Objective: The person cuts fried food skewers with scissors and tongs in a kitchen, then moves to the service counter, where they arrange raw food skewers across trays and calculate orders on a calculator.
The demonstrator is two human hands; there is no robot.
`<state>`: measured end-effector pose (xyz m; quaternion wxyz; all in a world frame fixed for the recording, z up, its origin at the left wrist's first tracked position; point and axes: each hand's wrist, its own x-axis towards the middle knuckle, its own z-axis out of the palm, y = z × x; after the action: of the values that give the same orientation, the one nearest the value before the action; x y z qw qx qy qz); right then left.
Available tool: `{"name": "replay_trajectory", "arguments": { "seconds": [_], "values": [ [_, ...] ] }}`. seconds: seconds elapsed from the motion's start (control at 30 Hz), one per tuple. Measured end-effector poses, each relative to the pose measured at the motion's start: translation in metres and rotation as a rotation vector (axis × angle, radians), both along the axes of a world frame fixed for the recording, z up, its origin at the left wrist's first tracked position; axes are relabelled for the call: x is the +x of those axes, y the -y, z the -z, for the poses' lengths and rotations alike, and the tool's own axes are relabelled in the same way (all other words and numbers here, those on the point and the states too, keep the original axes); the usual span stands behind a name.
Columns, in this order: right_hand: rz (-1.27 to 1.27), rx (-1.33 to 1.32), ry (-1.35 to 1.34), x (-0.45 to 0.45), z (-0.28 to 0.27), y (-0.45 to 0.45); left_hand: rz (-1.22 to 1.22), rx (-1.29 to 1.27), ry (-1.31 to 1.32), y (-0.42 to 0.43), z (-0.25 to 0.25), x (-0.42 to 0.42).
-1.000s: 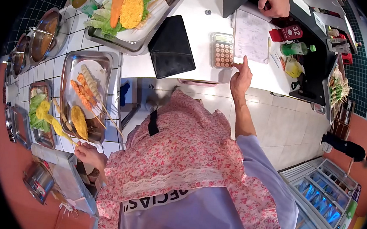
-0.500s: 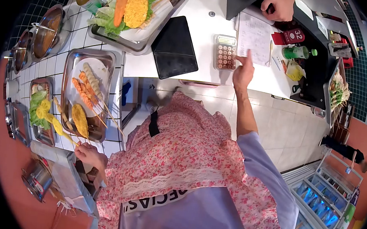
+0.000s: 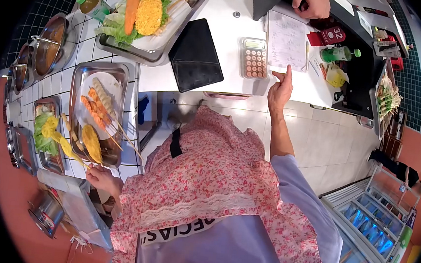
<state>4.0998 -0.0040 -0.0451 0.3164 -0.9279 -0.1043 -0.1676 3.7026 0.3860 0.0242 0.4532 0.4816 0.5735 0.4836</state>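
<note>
At the lower left, my left hand (image 3: 100, 176) is closed round the stick of a yellow food skewer (image 3: 64, 143). The skewer's far end lies over a small metal tray of lettuce (image 3: 41, 127). Beside it, a metal tray (image 3: 80, 72) holds a white plate with orange and pale skewers (image 3: 96, 108) and a golden oval skewer (image 3: 91, 143). My right hand (image 3: 280, 91) is by the counter's front edge, fingers stretched out and holding nothing. Just beyond it are a calculator (image 3: 254, 60) and a handwritten paper sheet (image 3: 286, 41); the hand is apart from the calculator.
A black tablet (image 3: 195, 56) lies on the white counter (image 3: 227, 81). A larger tray (image 3: 158, 57) of lettuce and skewers stands at the back left, near sauce bowls (image 3: 49, 44). Another person's hand (image 3: 313, 3) is at the top. Green bottles (image 3: 336, 54) and a red "32" sign (image 3: 332, 36) stand right.
My right hand has drawn back from the calculator and the paper toward the counter's edge. My left hand keeps its hold on the skewer. The view has shifted slightly.
</note>
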Motion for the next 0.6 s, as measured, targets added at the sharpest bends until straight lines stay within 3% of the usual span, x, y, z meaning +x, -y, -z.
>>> {"name": "replay_trajectory", "arguments": {
  "seconds": [0.4, 0.5, 0.6],
  "values": [
    [-0.088, -0.163, 0.046, -0.009, 0.004, -0.007, 0.038, 0.009, 0.046, 0.003, 0.002, -0.005],
    [-0.120, -0.306, 0.049, -0.011, 0.009, -0.009, -0.020, -0.029, -0.005, 0.006, -0.003, 0.002],
    [-0.002, -0.009, -0.014, -0.007, -0.002, -0.007, -0.009, -0.042, -0.046, 0.009, -0.006, 0.000]
  ]
}}
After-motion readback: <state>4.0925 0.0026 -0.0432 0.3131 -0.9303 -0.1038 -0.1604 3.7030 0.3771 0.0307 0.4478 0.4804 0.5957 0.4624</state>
